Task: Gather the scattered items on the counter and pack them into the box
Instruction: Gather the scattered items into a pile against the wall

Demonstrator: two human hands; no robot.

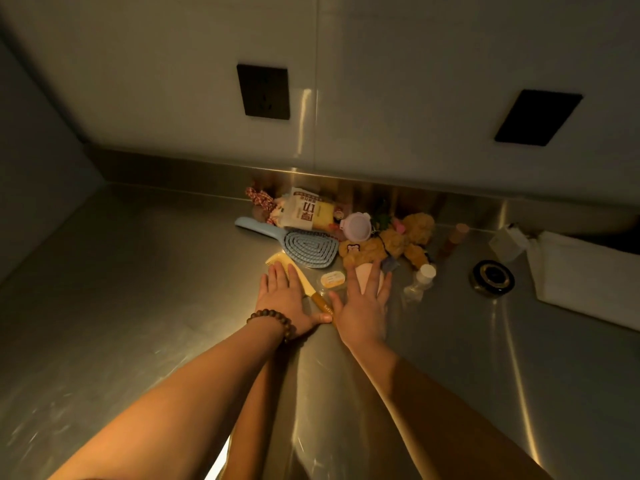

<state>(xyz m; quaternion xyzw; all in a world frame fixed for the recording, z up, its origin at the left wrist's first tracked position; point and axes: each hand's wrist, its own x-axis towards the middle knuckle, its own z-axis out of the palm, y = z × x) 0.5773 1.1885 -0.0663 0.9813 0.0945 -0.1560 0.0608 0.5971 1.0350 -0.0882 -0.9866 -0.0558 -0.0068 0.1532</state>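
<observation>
A pile of small items lies on the steel counter [138,289] near the back wall. My left hand [284,299], with a bead bracelet at the wrist, lies flat and open on a yellow comb [304,282]. My right hand [363,306] is spread flat, fingertips over a pink oval item [365,273]. Between the hands sits a small clear packet with an orange label [332,279]. Behind them are a blue hairbrush [304,245], a brown plush toy [388,244], a pink round case [356,226] and a printed snack packet [304,209]. The white box [588,275] stands at the right.
A small clear bottle with a white cap [420,280] and a black round tin [491,278] lie right of my right hand. A small white carton [507,242] and a tan tube [455,239] sit farther back. Two black wall sockets [263,91] are above.
</observation>
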